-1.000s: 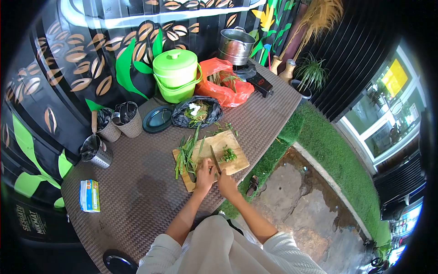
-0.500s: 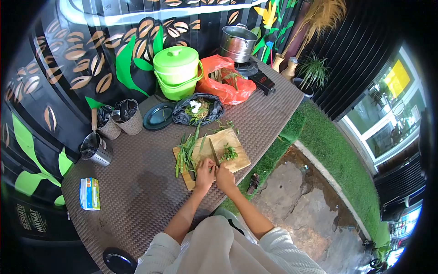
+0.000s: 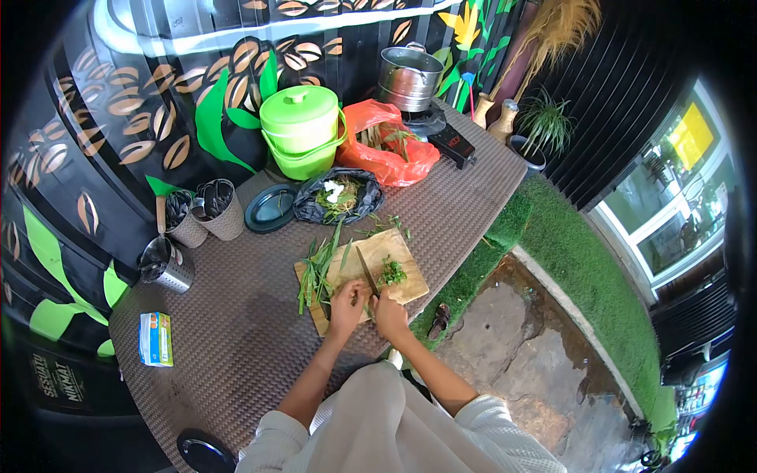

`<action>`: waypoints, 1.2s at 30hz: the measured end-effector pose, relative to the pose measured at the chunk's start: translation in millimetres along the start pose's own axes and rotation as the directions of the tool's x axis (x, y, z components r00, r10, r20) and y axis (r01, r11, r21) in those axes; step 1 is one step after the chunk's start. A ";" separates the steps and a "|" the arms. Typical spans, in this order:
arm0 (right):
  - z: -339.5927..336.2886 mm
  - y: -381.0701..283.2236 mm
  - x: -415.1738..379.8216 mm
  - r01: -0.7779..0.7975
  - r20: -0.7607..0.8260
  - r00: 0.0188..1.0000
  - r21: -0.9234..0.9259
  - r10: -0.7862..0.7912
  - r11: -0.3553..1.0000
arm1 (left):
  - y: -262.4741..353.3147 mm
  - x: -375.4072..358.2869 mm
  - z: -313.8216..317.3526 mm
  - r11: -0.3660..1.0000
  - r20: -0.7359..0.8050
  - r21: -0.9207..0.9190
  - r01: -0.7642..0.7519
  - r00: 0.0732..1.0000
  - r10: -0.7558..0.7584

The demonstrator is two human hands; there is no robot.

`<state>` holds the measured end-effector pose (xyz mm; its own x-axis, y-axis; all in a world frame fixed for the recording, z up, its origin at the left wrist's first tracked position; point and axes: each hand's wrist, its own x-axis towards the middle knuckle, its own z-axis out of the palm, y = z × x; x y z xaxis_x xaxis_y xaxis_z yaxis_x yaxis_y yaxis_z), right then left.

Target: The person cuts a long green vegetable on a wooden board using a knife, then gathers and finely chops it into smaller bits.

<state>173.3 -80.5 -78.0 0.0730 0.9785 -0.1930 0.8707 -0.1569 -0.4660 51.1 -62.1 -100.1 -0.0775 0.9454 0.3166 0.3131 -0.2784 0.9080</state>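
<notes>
A wooden cutting board (image 3: 406,276) lies near the table's front edge. My right hand (image 3: 389,315) is closed round the handle of a knife (image 3: 366,268), whose blade points away from me over the board. Just left of it, my left hand (image 3: 347,306) has its fingers curled at the board's near side; what they hold, if anything, is too small to tell. Long green stalks (image 3: 316,272) lie across the board's left part. A small heap of chopped greens (image 3: 392,272) sits to the right of the blade.
Behind the board are a black bag of scraps (image 3: 339,197), a dark plate (image 3: 270,208), a green bucket (image 3: 300,130), a red bag (image 3: 386,150) and a steel pot (image 3: 410,79). Utensil holders (image 3: 221,211) and a packet (image 3: 155,339) are at the left.
The view has shifted slightly. My left hand's fingers have moved a little beside the knife. My right hand keeps its grip on the handle.
</notes>
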 end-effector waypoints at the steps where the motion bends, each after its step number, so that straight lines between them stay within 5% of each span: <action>1: -2.9 3.3 1.5 0.020 0.018 1.000 -0.020 -0.020 1.000 | -1.5 3.0 -3.8 1.000 0.000 0.001 0.000 1.000 0.000; 4: -10.7 12.3 7.1 0.075 0.040 0.996 0.008 -0.075 0.997 | -1.5 18.7 -24.5 0.996 0.158 0.005 -0.094 0.983 0.092; 6: -14.1 16.4 11.0 0.087 0.050 0.995 0.003 -0.087 0.996 | 2.6 22.9 -37.9 0.842 0.178 0.295 -0.452 0.892 0.416; 7: -14.6 17.4 11.6 0.095 0.059 0.994 -0.004 -0.095 0.995 | 6.6 19.4 -40.8 0.841 0.179 0.297 -0.451 0.892 0.415; 8: -14.3 17.6 11.2 0.095 0.058 0.994 -0.001 -0.095 0.995 | 11.3 15.4 -42.4 0.955 0.161 0.272 -0.119 0.984 0.077; 9: -13.8 17.4 10.1 0.097 0.051 0.994 -0.001 -0.096 0.995 | 13.5 11.9 -42.5 0.943 0.155 0.241 0.230 0.950 -0.272; 15: 0.6 8.7 -1.0 0.023 -0.023 0.999 -0.012 -0.023 1.000 | 19.7 4.2 -13.7 0.807 0.128 0.579 0.115 0.965 -0.229; 22: -1.3 12.9 -7.1 0.045 -0.053 0.997 -0.091 -0.050 0.995 | -3.9 3.5 -13.7 0.890 0.221 0.455 -0.023 0.971 -0.088; 24: -6.2 14.2 -9.2 0.032 -0.051 0.998 -0.074 -0.036 0.997 | -1.4 6.2 -21.4 0.882 0.313 0.359 -0.305 0.930 0.194; 36: -28.8 19.1 -7.5 0.073 0.024 0.997 -0.020 -0.073 0.997 | -3.1 -0.8 -6.4 0.902 0.243 0.365 -0.231 0.959 0.148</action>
<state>203.4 -87.0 -60.5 -0.0024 0.9838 -0.1793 0.8835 -0.0819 -0.4613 44.1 -63.0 -101.4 0.2015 0.9064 0.3713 0.6461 -0.4079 0.6451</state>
